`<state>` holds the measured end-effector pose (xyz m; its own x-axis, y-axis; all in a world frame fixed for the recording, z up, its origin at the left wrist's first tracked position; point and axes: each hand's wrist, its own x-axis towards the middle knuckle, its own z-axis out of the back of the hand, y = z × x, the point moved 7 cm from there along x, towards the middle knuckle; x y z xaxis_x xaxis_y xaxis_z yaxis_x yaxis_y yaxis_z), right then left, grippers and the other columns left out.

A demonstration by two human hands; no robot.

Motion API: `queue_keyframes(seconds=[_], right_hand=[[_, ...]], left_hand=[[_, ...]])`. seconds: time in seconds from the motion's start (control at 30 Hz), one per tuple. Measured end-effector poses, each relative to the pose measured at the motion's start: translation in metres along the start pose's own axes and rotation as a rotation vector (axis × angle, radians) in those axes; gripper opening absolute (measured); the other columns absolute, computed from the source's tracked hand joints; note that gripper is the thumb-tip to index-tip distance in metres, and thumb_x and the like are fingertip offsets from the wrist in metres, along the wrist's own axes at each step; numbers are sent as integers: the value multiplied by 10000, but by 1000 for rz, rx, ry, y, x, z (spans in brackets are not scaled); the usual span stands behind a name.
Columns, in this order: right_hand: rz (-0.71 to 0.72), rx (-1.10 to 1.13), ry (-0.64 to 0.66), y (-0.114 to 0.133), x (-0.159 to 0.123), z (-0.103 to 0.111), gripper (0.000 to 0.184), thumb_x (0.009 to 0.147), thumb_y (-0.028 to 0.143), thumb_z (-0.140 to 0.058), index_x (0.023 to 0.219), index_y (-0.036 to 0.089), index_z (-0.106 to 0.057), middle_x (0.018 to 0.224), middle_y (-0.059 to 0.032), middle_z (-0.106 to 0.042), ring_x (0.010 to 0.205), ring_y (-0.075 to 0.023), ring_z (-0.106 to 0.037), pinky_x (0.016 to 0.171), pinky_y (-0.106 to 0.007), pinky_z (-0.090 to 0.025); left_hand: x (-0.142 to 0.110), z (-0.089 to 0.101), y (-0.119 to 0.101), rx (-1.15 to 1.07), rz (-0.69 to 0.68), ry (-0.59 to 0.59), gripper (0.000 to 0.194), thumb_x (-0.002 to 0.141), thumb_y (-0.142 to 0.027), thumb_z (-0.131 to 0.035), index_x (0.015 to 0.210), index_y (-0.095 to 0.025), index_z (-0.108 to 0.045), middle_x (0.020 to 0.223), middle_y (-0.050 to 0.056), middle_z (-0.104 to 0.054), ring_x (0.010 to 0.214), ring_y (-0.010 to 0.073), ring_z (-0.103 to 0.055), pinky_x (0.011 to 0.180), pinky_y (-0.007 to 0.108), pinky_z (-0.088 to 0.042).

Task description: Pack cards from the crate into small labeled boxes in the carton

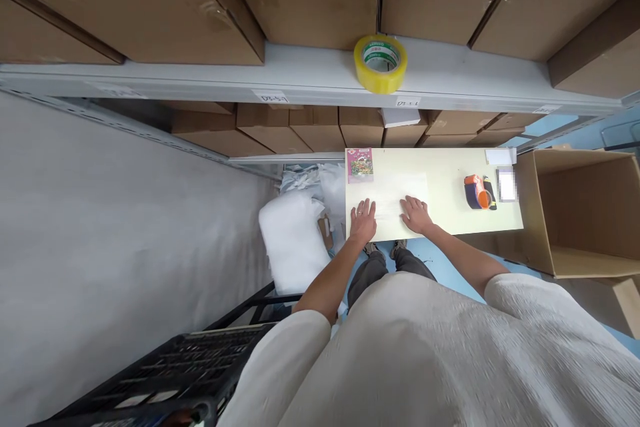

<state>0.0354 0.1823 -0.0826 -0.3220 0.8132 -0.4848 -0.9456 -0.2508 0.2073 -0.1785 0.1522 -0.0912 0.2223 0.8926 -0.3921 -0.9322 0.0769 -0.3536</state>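
Observation:
My left hand [363,220] lies palm down near the front edge of a pale yellow table [445,167], with its fingers spread and a ring on one finger. My right hand [416,215] rests flat to the right of it, fingers apart. Between and under them is a thin whitish sheet [400,188], hard to tell from the tabletop; it may be plastic or foam. Both hands touch it at its sides and grip nothing. Beyond my left hand, a pink picture booklet [360,165] lies at the table's far left corner.
Right on the table sit an orange and purple tape dispenser [473,193] and white papers [501,157]. An open cardboard box [590,207] stands at the right. White foam wrap [293,240] and a black crate [195,360] are left. Yellow tape [381,65] sits on the shelf [310,73].

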Motion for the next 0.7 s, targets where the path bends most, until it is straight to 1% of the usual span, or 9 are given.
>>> queue_keyframes(seconds=[0.17,0.23,0.3,0.4,0.43,0.5,0.53,0.6,0.7], right_hand=[[28,3,8,7,-10,0,637,1085,383,-419,1680,167,-489,1759,-220,-425,1562,-422,-395,1255,-601,-322],[4,34,-11,9,-5,6,617,1074,368,-437,1653,173,-519,1726,-220,-464,1533,-420,-426,1251,-609,-333],[-42,85,-58,10,6,15,594,1063,356,-455,1624,185,-553,1687,-219,-505,1500,-428,-460,1237,-624,-358],[-123,211,-133,17,40,32,551,1049,342,-489,1566,197,-613,1603,-219,-581,1432,-422,-537,1191,-595,-439],[-160,278,-136,20,55,36,535,1039,336,-506,1539,193,-633,1562,-215,-612,1400,-402,-575,1172,-560,-474],[-247,466,-115,27,85,40,493,1026,322,-529,1483,190,-662,1437,-175,-696,1264,-327,-671,1124,-471,-535],[-278,560,-103,32,101,40,469,1020,317,-542,1455,203,-674,1365,-141,-735,1215,-295,-696,1110,-435,-548],[-311,690,-130,42,128,44,421,1001,310,-578,1396,223,-694,1294,-96,-765,1196,-264,-707,1094,-397,-556],[-389,760,-150,51,155,43,383,945,304,-665,1314,213,-709,1279,-94,-770,1177,-256,-713,1058,-379,-563]], left_hand=[[-20,-3,9,-3,-12,28,767,1023,-227,-470,1779,-199,-345,1843,166,-319,1709,370,-286,1381,606,-232],[-21,0,12,-9,-4,16,756,1037,-270,-486,1777,-203,-345,1830,177,-345,1702,377,-298,1378,608,-236],[-17,6,13,-22,-2,-13,752,1042,-296,-501,1772,-198,-349,1830,183,-342,1703,381,-293,1382,604,-230],[-4,16,12,-51,-19,-55,741,1037,-272,-507,1758,-174,-370,1854,183,-279,1719,379,-253,1399,579,-198],[2,18,13,-59,-12,-60,734,1038,-263,-507,1753,-162,-376,1859,186,-261,1722,377,-245,1400,569,-194],[14,21,15,-69,6,-58,731,1043,-254,-500,1753,-142,-369,1869,192,-225,1720,377,-247,1391,557,-217],[20,22,16,-71,16,-55,739,1043,-253,-503,1759,-140,-356,1873,191,-210,1718,378,-251,1383,553,-232],[29,21,20,-75,36,-51,775,1036,-256,-523,1776,-149,-320,1880,185,-185,1715,385,-254,1369,554,-254],[39,19,24,-82,44,-55,863,1003,-253,-563,1803,-175,-248,1887,172,-163,1712,406,-253,1358,580,-265]])
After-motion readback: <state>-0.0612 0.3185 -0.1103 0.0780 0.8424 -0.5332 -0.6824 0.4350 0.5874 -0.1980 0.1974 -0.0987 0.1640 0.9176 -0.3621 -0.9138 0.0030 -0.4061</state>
